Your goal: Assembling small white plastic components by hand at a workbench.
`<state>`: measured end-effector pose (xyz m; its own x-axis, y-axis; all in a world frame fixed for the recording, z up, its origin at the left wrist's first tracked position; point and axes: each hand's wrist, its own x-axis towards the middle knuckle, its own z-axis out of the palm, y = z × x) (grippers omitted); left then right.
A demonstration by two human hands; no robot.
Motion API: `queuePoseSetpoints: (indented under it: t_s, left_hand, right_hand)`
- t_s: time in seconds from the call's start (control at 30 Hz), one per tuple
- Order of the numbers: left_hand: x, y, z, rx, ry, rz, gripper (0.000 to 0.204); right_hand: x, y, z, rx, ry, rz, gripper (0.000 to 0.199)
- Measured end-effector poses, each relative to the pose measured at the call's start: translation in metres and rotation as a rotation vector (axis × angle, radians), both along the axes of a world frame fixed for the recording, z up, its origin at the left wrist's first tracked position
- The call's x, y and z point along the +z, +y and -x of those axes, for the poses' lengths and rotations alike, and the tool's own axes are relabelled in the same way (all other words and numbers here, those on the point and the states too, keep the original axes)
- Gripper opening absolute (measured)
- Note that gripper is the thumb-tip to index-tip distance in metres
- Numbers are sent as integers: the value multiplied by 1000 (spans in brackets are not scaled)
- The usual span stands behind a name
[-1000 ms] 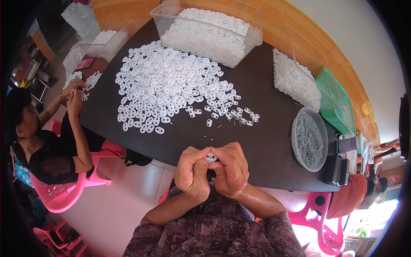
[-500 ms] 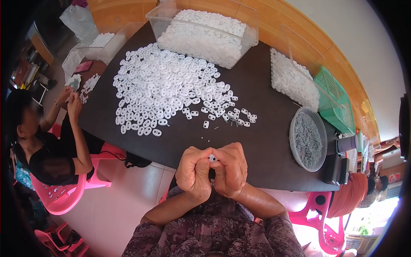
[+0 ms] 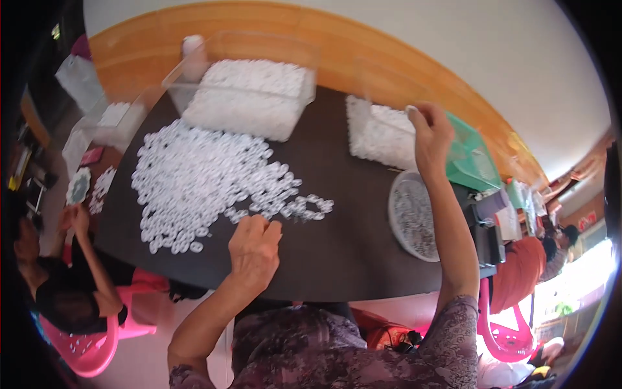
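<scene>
Near the close edge of the pile of small white oval plastic pieces, my left hand rests low over the dark table, its fingers curled and closed. What they hold, if anything, is hidden. My right hand is raised above the smaller clear bin of white pieces at the right. A small white plastic piece shows at its pinched fingertips. Below my right forearm, partly covered by it, sits a round tub of small grey pins.
A large clear bin full of white pieces stands at the back. A green basket and dark boxes line the right side. To the left, a person sits on a pink chair, working with both hands.
My hands have parted from in front of me. The right has swung far right over the smaller bin; the left has moved left to the pile. The view has turned right.
</scene>
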<state>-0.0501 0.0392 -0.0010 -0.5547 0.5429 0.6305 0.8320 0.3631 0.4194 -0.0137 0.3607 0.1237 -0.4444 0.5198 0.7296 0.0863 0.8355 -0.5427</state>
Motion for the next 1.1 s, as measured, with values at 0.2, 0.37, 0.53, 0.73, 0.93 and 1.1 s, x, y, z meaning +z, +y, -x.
queuePoseSetpoints:
  t_s: [0.2, 0.37, 0.53, 0.73, 0.93, 1.1]
  left_hand:
    - [10, -1, 7, -7, 23, -30, 23]
    - [4, -17, 20, 56, -107, -34, 20]
    - [-14, -14, 25, 74, -112, 62, 21]
    - [-10, -12, 26, 4, -57, 205, 17]
    - [0, -16, 33, -38, -71, 310, 16]
    - [4, -26, 29, -91, -94, 249, 20]
  right_hand:
    - [-17, 84, 12, -130, -380, -446, 18]
    - [-1, 6, 10, -62, -155, -779, 16]
    - [-65, -108, -2, 707, -261, -434, 18]
    - [-120, -148, -4, 807, -420, -367, 21]
    - [-120, -156, 4, 849, -454, -368, 15]
    - [-119, -159, 8, 877, -487, -387, 13]
